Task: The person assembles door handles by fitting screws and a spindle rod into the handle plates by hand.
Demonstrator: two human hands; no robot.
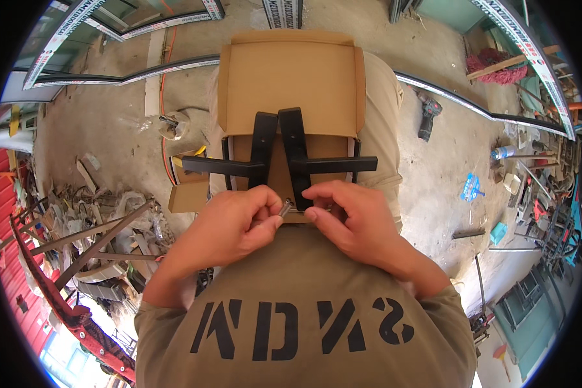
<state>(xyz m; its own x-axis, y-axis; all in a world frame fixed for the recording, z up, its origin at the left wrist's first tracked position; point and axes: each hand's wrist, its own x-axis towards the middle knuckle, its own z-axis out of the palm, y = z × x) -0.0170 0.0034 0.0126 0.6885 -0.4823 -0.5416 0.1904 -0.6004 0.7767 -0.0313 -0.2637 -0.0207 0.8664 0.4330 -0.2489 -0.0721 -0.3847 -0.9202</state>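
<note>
Two black door handles (260, 152) (295, 149), with long flat plates and sideways levers, lie side by side across an opened cardboard box (291, 81) on my lap. Between its thumb and curled fingers my left hand (236, 223) pinches a short, silvery metal piece (286, 207), perhaps a screw. My right hand (352, 216) is curled, its thumb and index fingertip at the lower end of the right handle's plate. Whether anything small sits in those fingers is hidden.
Dark window frames (174, 67) with printed film cross the floor ahead. A cordless drill (428, 116) lies to the right, near a blue plastic piece (472, 187). At the left are a small opened carton (189, 195) and heaped scrap; tools and metal bars crowd the far right.
</note>
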